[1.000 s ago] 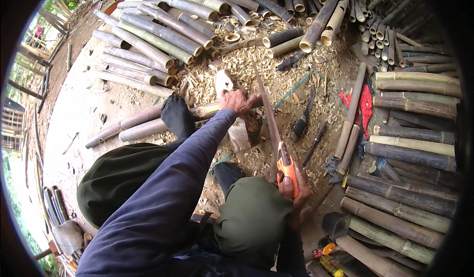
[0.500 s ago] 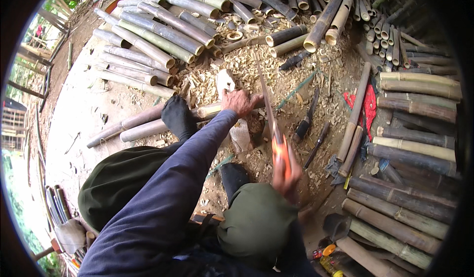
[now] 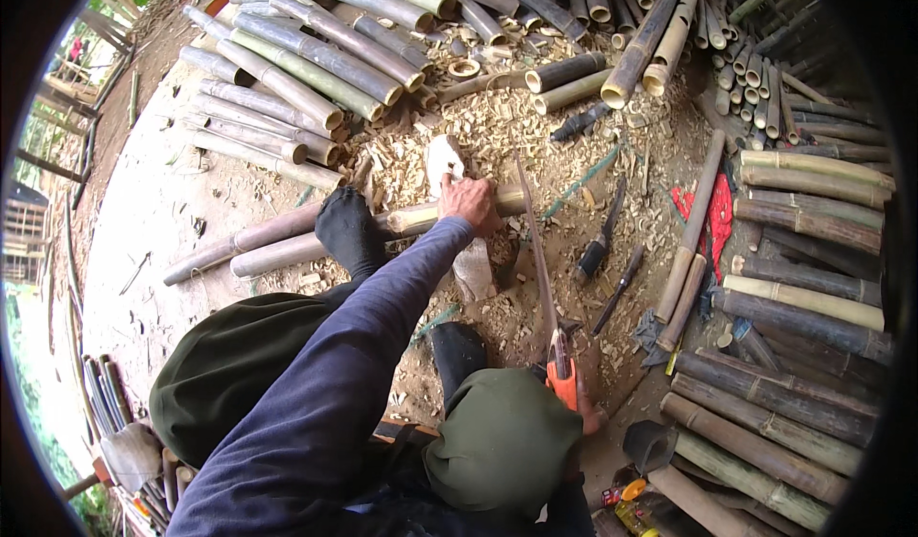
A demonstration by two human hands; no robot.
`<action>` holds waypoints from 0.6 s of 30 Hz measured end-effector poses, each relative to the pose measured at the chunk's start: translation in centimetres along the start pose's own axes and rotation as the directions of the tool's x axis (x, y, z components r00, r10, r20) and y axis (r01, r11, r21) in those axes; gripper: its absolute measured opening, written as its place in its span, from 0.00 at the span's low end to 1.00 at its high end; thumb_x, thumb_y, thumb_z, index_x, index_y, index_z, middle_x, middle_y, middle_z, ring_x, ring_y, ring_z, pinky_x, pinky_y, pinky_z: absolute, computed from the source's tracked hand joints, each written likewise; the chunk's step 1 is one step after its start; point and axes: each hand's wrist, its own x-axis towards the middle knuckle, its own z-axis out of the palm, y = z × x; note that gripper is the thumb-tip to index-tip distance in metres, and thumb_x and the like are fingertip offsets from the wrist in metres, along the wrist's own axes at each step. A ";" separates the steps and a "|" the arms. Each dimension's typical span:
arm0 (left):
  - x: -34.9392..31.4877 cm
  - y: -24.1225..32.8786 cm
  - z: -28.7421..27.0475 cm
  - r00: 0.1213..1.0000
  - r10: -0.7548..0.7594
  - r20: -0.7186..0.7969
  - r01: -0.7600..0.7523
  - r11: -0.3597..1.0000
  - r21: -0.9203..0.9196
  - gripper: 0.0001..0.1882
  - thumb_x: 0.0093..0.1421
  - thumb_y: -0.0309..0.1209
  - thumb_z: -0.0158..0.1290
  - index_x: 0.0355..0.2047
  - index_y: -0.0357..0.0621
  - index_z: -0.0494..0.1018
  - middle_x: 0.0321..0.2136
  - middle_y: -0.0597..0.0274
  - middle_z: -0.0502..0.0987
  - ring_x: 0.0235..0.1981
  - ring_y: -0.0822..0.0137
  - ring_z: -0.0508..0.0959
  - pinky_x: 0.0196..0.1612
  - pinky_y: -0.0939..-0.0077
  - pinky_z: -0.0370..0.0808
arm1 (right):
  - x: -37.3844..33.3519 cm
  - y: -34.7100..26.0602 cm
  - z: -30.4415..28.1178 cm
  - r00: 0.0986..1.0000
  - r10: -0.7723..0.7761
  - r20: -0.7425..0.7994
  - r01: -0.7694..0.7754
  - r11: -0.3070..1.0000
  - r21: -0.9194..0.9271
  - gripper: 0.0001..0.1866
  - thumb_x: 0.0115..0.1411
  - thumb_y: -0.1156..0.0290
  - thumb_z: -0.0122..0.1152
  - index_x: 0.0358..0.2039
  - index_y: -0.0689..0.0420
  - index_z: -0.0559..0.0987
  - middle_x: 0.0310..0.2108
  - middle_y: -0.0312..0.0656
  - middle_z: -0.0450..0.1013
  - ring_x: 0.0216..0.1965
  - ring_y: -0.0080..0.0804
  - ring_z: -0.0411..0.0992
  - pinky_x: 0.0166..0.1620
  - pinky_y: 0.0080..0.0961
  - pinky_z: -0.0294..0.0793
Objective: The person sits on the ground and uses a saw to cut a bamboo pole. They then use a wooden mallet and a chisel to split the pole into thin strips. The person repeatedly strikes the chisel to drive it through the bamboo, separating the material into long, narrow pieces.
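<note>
My left hand (image 3: 469,202) is wrapped over a bamboo pole (image 3: 413,219) near its right end, pressing it down on a pale wooden block (image 3: 472,271). My right hand (image 3: 591,415), low beside my right knee and partly hidden, grips the orange handle of a handsaw (image 3: 542,279). The long thin blade points away from me and passes the pole's right end; whether its teeth touch the bamboo I cannot tell. My left foot in a black sock (image 3: 348,231) rests on the pole, left of my hand.
Cut bamboo lengths (image 3: 316,54) lie piled at the far left, with more stacked on the right (image 3: 803,312). Wood chips (image 3: 535,135) cover the ground. Right of the saw lie a dark-handled blade (image 3: 595,255) and a dark, thin tool (image 3: 620,288). A red cloth (image 3: 719,221) lies farther right.
My right hand has drawn the saw back toward me, down beside my right knee. My left hand stays on the pole, its fingers now curled more closely round it.
</note>
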 end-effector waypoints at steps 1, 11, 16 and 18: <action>-0.9 0.2 1.7 0.999 -0.020 -0.032 0.019 1.000 -0.012 0.24 0.45 0.52 0.68 0.35 0.51 0.79 0.32 0.56 0.82 0.40 0.55 0.83 0.60 0.46 0.63 | -1.6 2.4 0.0 0.989 0.137 0.050 -0.134 0.989 -0.059 0.24 0.69 0.65 0.55 0.61 0.64 0.74 0.39 0.46 0.80 0.34 0.29 0.77 0.36 0.28 0.77; -2.2 3.4 -4.2 0.963 0.092 0.254 -0.071 0.993 -0.093 0.40 0.47 0.70 0.58 0.40 0.44 0.81 0.36 0.50 0.84 0.45 0.53 0.83 0.66 0.37 0.54 | 1.9 -11.3 -3.6 0.974 -0.007 -0.226 0.074 0.955 0.288 0.27 0.65 0.65 0.52 0.59 0.72 0.73 0.35 0.45 0.78 0.33 0.32 0.76 0.36 0.32 0.75; -2.0 2.9 -4.0 0.981 -0.002 0.195 0.059 0.956 -0.287 0.47 0.61 0.76 0.35 0.43 0.44 0.81 0.38 0.46 0.84 0.45 0.47 0.83 0.68 0.34 0.49 | -1.7 -13.1 -6.2 0.979 0.179 -0.096 -0.156 0.965 0.211 0.31 0.64 0.61 0.51 0.61 0.71 0.73 0.32 0.45 0.76 0.31 0.31 0.75 0.36 0.28 0.76; -1.7 3.5 -3.8 0.982 -0.016 0.189 0.061 0.970 -0.237 0.47 0.62 0.76 0.34 0.39 0.45 0.82 0.36 0.46 0.84 0.45 0.47 0.83 0.68 0.34 0.50 | -2.3 -11.0 -5.8 0.984 0.121 -0.128 -0.098 0.979 0.177 0.31 0.64 0.60 0.52 0.60 0.71 0.73 0.33 0.46 0.76 0.31 0.30 0.75 0.36 0.27 0.76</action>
